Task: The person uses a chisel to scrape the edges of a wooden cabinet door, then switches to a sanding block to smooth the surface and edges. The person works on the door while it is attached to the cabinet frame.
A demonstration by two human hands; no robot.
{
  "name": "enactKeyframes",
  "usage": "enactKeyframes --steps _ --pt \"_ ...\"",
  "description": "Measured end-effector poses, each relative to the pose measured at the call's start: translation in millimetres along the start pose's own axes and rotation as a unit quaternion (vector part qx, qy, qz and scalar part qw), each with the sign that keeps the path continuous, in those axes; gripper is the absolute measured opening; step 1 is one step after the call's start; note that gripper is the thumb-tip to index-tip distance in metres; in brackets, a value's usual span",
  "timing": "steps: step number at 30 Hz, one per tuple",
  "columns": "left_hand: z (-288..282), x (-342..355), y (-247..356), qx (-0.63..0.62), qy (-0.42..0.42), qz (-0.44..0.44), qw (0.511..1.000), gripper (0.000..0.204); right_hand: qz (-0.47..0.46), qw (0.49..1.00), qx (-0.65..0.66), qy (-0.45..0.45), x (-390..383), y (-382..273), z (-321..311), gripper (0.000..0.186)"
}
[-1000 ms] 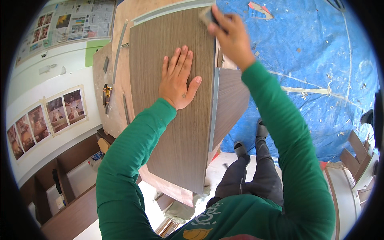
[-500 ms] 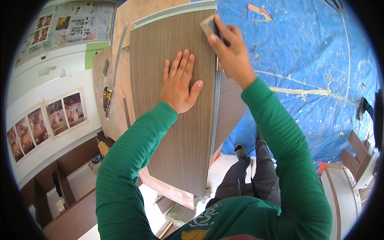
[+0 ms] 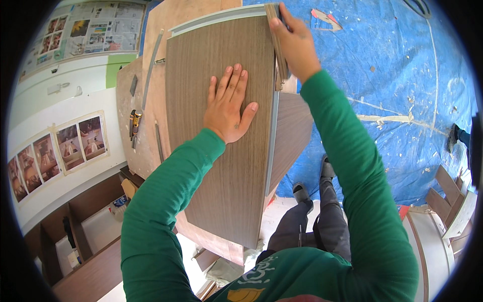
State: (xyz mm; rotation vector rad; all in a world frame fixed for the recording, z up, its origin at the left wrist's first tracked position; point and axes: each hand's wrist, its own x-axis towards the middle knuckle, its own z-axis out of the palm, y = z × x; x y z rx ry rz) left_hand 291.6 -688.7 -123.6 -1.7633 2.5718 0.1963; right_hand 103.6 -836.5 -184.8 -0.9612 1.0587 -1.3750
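A brown wood-grain panel (image 3: 221, 176) lies flat before me on a plywood work surface. My left hand (image 3: 227, 105) rests palm down on its face, fingers stretched out and slightly spread. At the far right corner, my right hand (image 3: 298, 45) is closed round a long, narrow wood-grained block (image 3: 277, 43). The block stands along the panel's right edge and seems to touch it, and fingers cover its outer side. A grey metal strip (image 3: 272, 146) runs along the lower right edge of the panel, and a pale metal profile (image 3: 216, 19) lies along the far end.
Left of the panel, yellow-and-black cutters (image 3: 135, 123) and loose strips lie on the plywood (image 3: 153, 80). Blue sheeting (image 3: 382, 65) with scraps covers the floor at right. Open cabinet boxes (image 3: 95, 221) stand lower left. Another person's foot (image 3: 453, 138) shows at far right.
My right hand has turned the block and shifted it slightly right, from over the corner to along the panel's edge. The left hand stays on the panel. My right foot has stepped forward.
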Motion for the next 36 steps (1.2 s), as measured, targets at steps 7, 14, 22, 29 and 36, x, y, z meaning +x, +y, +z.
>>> enactKeyframes --steps 7,14,22,29,36 --pt "-4 -9 0 -0.010 0.007 -0.011 1.000 0.074 -0.204 0.920 -0.327 -0.076 -109 -12 -18 0.054" --pt "2 -3 -2 -0.019 0.034 0.005 0.999 0.072 -0.270 0.861 -0.420 -0.096 16 -15 -36 0.049" --pt "3 -7 -3 -0.010 0.056 -0.003 0.998 0.071 -0.258 0.833 -0.468 -0.145 16 -22 -42 0.054" --pt "7 -15 -5 -0.019 0.065 -0.020 0.997 0.072 -0.032 0.927 -0.333 -0.168 29 -63 -49 0.063" --pt "9 -14 -6 -0.022 0.067 -0.022 0.997 0.073 -0.100 0.857 -0.472 -0.182 31 -58 -54 0.066"
